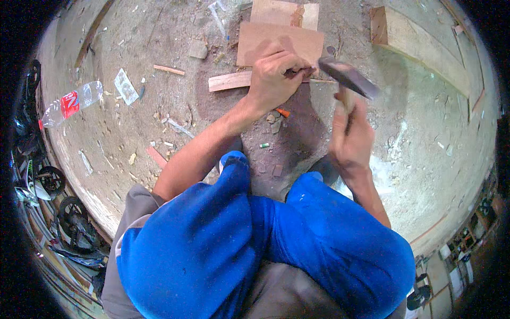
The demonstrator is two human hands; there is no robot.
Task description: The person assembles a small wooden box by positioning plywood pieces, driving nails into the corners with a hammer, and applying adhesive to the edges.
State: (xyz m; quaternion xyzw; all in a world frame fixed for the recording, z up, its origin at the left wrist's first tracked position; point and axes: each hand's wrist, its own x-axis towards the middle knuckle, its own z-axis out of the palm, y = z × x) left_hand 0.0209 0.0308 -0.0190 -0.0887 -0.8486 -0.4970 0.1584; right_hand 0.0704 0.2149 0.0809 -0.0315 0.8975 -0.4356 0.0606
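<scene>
In my right hand is a hammer, gripped by its handle. Its dark metal head is raised just right of my left hand and looks blurred by motion. The left fingers are pinched together, with something small and dark at their tips that I cannot make out. Below that hand lies a narrow wooden strip, its pale end showing on the left and a thin edge on the right. Directly beyond, a flat brown board lies partly behind the left hand, overlapping a second, lighter board.
A thick wooden beam lies at the far right. On the dirt floor at left are a plastic bottle with a red label and a clear wrapper. An orange piece and scraps lie before my knees. Motorcycles stand at the left edge.
</scene>
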